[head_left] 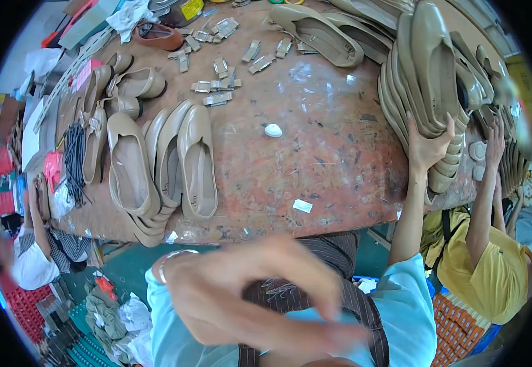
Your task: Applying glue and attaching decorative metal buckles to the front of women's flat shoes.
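Observation:
At the right of the table, my right hand [429, 147] grips the lower end of a tall stack of nested beige flat shoes [432, 67]. Its thumb and fingers spread around the heel of the front shoe. Close below the camera, my left hand [260, 293], with a bracelet at its wrist, is raised in front of my body and smeared by motion. Its fingers are bent, and a gap shows between thumb and index finger; I make out nothing held there. Beyond it, a smaller group of nested beige shoes [132, 165] lies at the table's left front.
Bow-shaped beige trims [218, 84] lie scattered at the back of the worn table [339, 177]. Shoes with straps [137, 83] and dark cords [75, 162] are at the left. A white sticker [302, 206] lies near the front edge. A co-worker in yellow [492, 263] works at the right.

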A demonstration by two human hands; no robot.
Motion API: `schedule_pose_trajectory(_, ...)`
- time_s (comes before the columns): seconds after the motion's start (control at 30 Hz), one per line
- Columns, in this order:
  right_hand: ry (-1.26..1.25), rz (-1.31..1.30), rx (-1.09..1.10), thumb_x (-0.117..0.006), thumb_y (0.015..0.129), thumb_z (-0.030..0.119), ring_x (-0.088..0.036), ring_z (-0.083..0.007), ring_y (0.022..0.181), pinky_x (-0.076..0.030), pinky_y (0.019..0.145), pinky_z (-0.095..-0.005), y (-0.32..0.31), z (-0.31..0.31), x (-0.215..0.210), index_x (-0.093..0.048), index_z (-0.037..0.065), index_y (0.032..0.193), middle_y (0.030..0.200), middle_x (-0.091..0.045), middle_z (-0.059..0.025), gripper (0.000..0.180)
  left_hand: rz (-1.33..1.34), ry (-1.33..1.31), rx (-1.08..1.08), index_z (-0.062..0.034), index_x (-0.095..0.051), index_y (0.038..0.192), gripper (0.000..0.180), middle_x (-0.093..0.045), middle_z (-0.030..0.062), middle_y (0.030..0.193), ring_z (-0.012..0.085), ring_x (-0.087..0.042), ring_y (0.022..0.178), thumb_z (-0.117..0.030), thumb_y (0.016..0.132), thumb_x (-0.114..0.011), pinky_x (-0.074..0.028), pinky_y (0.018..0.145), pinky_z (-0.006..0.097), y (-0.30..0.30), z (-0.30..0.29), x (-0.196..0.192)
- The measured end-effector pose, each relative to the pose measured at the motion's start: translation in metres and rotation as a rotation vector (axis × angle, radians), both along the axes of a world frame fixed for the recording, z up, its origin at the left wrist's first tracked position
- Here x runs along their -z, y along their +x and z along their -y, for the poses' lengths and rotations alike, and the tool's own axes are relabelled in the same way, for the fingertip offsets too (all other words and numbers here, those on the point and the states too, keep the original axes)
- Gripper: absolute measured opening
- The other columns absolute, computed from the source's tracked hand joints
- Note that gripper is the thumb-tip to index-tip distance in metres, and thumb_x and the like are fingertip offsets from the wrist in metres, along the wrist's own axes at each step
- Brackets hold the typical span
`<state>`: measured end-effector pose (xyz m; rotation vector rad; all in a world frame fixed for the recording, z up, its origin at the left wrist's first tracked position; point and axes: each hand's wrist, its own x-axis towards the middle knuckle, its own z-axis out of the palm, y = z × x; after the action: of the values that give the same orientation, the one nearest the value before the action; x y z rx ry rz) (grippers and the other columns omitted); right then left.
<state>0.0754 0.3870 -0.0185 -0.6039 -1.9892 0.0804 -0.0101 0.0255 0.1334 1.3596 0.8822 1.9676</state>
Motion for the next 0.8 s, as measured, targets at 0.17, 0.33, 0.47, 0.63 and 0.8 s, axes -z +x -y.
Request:
schedule_pose_trajectory(0.17, -0.246, -0.221, 0.071, -0.089, 0.06, 0.021, -0.056, -0.0341, 0.107, -0.044, 0.094, -0.0414, -0.009, 0.009, 0.004, -0.045, 0.001, 0.119, 0.112, -0.056, -0.0192, 0.076, 0.255, -0.272, 0.129, -0.0186, -0.073, 0.101, 0.023, -0.06, 0.0136, 0.095, 0.0222, -0.061, 0.078, -0.02, 0.079, -0.076, -0.047, 0.065, 0.028, 0.001, -0.028, -0.053)
schedule_pose_trajectory(0.33, -0.142, -0.089, 0.155, -0.088, 0.063, 0.027, -0.05, -0.0342, 0.115, -0.04, 0.1, -0.0425, -0.017, 0.023, 0.001, -0.041, 0.0, 0.126, 0.122, -0.05, -0.0212, 0.083, 0.217, -0.141, 0.292, -0.0097, -0.07, 0.102, 0.022, -0.062, 0.0169, 0.097, 0.0275, -0.063, 0.082, -0.009, 0.08, -0.07, -0.049, 0.073, 0.033, -0.008, -0.057, -0.031)
schedule_pose_trajectory(0.47, -0.049, -0.033, 0.009, -0.088, 0.063, 0.031, -0.045, -0.0365, 0.122, -0.036, 0.104, -0.0433, -0.016, 0.017, 0.017, -0.037, -0.002, 0.135, 0.129, -0.045, -0.0218, 0.094, 0.186, -0.065, 0.293, -0.0026, -0.067, 0.103, 0.022, -0.064, 0.0195, 0.099, 0.0318, -0.065, 0.084, 0.0, 0.081, -0.065, -0.052, 0.079, 0.037, -0.012, -0.069, -0.003)
schedule_pose_trajectory(0.63, -0.087, 0.054, 0.09, -0.086, 0.066, 0.037, -0.042, -0.0365, 0.125, -0.034, 0.106, -0.0451, 0.005, 0.017, 0.01, -0.035, -0.003, 0.135, 0.133, -0.043, -0.0229, 0.095, 0.066, -0.288, -0.094, 0.0037, -0.061, 0.118, 0.032, -0.06, 0.0161, 0.115, 0.0237, -0.061, 0.099, 0.0, 0.087, -0.058, -0.049, 0.083, 0.033, -0.012, -0.027, 0.032)
schedule_pose_trajectory(0.8, -0.031, 0.106, 0.092, -0.082, 0.07, 0.039, -0.044, -0.0377, 0.123, -0.037, 0.104, -0.0466, 0.001, 0.021, 0.003, -0.036, -0.005, 0.137, 0.133, -0.045, -0.0231, 0.093, -0.45, -0.687, -0.956, -0.0016, -0.069, 0.103, 0.021, -0.064, 0.0129, 0.105, 0.025, -0.061, 0.099, -0.003, 0.083, -0.062, -0.049, 0.084, 0.033, 0.0, 0.044, 0.069)
